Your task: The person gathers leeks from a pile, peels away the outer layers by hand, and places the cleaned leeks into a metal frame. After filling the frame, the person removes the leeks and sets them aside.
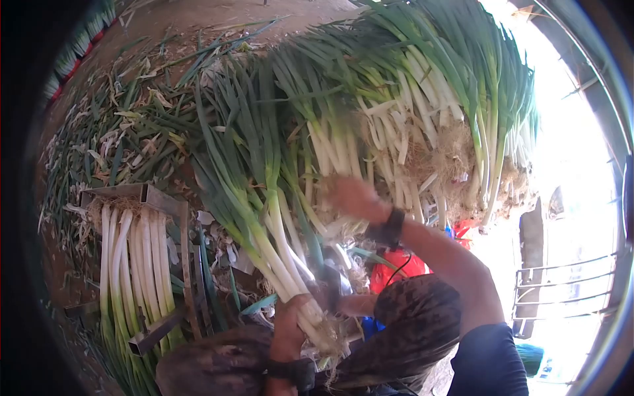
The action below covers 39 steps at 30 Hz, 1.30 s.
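- Head view: my left hand (pixel 290 330) has its grip closed around a bunch of long green-and-white spring onions (pixel 264 218) near the root ends.
- My right hand (pixel 350 195) reaches into the big heaped pile of uncleaned onions (pixel 422 112); it is blurred, so I cannot tell its grip.
- I judge only a little is done: one small row of trimmed white stalks (pixel 132 251) lies in the grey metal frame (pixel 142 193), and most of the pile is left.

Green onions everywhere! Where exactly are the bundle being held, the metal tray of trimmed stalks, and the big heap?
Held bundle of white-and-green onions (pixel 277 244): head view, on the white stalks.
Grey metal tray (pixel 122 193): head view, on its top rim.
Big heap of green onions (pixel 409 99): head view, on its pale stalks.
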### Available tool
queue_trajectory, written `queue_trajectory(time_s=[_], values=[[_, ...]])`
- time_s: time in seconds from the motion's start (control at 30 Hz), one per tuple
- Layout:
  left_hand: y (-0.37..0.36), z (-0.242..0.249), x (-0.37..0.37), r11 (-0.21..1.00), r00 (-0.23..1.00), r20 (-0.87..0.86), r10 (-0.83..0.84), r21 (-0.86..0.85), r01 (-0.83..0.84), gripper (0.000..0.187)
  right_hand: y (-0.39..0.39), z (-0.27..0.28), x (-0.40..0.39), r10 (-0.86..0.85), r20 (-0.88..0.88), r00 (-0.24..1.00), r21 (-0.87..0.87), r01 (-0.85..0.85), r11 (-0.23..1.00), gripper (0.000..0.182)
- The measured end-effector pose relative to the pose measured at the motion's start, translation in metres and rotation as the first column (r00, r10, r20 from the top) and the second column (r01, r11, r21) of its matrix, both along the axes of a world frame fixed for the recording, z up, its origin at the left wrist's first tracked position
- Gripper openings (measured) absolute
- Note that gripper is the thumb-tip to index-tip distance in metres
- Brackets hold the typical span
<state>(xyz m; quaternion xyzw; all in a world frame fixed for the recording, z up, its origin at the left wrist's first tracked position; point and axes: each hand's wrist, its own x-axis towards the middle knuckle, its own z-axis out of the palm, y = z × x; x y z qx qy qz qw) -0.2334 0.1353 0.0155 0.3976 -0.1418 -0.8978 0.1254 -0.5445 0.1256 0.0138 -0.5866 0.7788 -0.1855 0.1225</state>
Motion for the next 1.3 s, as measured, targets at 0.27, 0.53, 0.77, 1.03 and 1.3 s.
queue_trajectory(time_s=[0.27, 0.53, 0.77, 1.03, 1.3], values=[[0.007, -0.020, -0.007, 1.000, 0.991, 0.132, 0.012, 0.011, -0.013, 0.029, -0.029, -0.013, -0.144, -0.365, -0.822, 0.437, -0.153, 0.447, 0.881, 0.045], [0.000, -0.005, -0.010, 0.997, 0.984, 0.170, -0.049, -0.044, 0.057, 0.026, -0.057, 0.006, -0.104, -0.374, -0.319, 0.871, 0.394, 0.481, 0.783, 0.032], [-0.003, 0.010, 0.002, 0.976, 0.995, 0.059, -0.082, -0.198, 0.093, 0.031, 0.040, -0.031, 0.081, -0.120, 0.783, 0.610, 0.383, -0.322, 0.866, 0.041], [0.004, -0.012, 0.029, 0.476, 0.974, 0.041, -0.224, -0.867, 0.146, 0.033, 0.044, 0.037, 0.093, 0.001, 0.708, 0.706, 0.405, -0.408, 0.818, 0.028], [0.008, -0.005, 0.023, 0.938, 0.978, -0.144, -0.153, -0.332, 0.097, 0.027, 0.089, 0.056, 0.170, 0.166, 0.756, 0.634, 0.015, -0.270, 0.963, 0.044]])
